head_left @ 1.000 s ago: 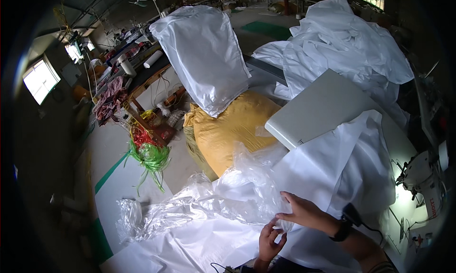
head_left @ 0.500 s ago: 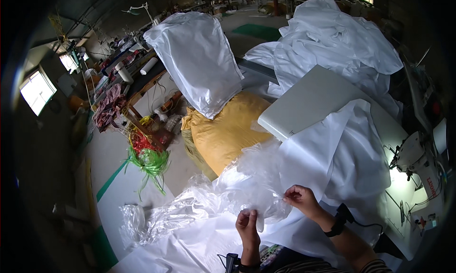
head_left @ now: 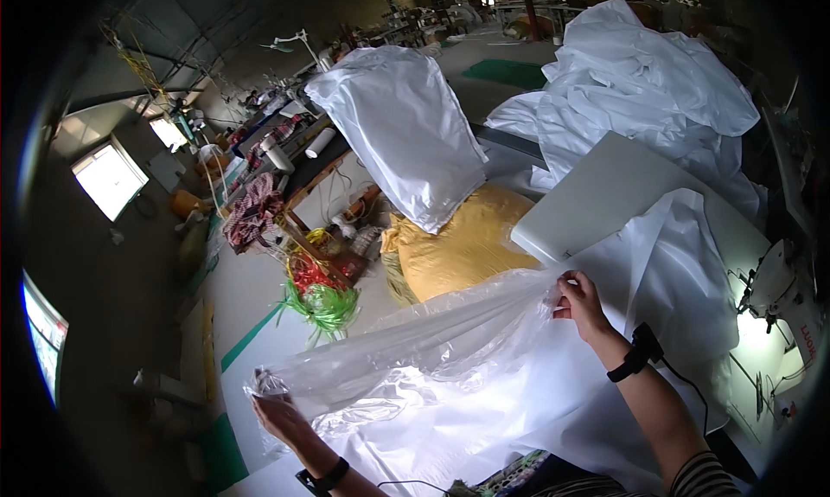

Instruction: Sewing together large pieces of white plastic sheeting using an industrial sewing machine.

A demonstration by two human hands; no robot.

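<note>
A sheet or bag of thin clear plastic film (head_left: 441,328) stretches between my two hands, its upper edge running slantwise up to the right. My right hand (head_left: 584,305) pinches its right end between thumb and fingers. At the lower left, my left hand (head_left: 284,421) grips the other end, where the film bunches over the fingertips and partly hides them. Beneath the film, white fabric (head_left: 510,419) covers the surface before me, with some shiny crumpled plastic on it.
A stuffed yellow sack (head_left: 458,250) stands beyond the film, with a white sack (head_left: 402,134) on it. On the right are a grey-white board (head_left: 605,194), a heap of white fabric (head_left: 644,82) and a lit sewing machine (head_left: 774,281). Green plastic strips (head_left: 322,305) hang at left.
My hands have moved far apart, the left to the left and the right up and rightward. The film, bunched between them before, is now drawn out wide. The view has shifted left.
</note>
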